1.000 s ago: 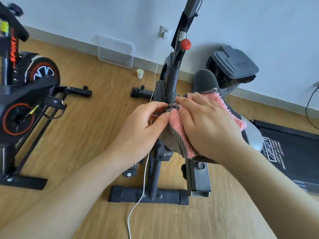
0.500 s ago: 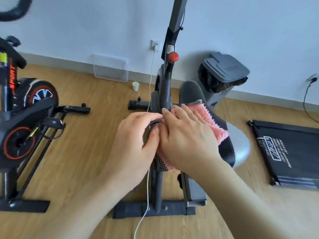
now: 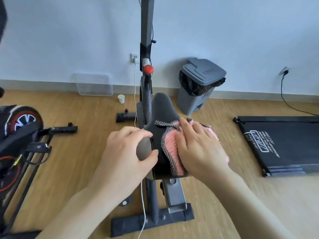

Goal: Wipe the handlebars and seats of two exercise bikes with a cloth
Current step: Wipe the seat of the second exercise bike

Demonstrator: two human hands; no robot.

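A grey exercise bike (image 3: 146,40) stands in front of me, its dark seat (image 3: 162,111) pointing toward the wall. A pink cloth (image 3: 170,144) with a checked border lies on the seat's right half. My right hand (image 3: 198,149) presses flat on the cloth, fingers spread. My left hand (image 3: 127,152) cups the seat's left rear corner. A second black and red bike (image 3: 20,128) stands at the left edge, mostly cut off. The grey bike's handlebars are out of the frame at the top.
A grey lidded bin (image 3: 200,85) stands by the wall at right of the bike. A folded black treadmill (image 3: 283,144) lies on the wooden floor at right. A clear plastic box (image 3: 94,84) and a paper cup (image 3: 121,98) sit near the wall. A white cable (image 3: 143,204) hangs beside the frame.
My view has tilted up. My right hand slid the cloth to the right across the seat, baring its middle. My left hand left the cloth and now holds the seat's left edge.
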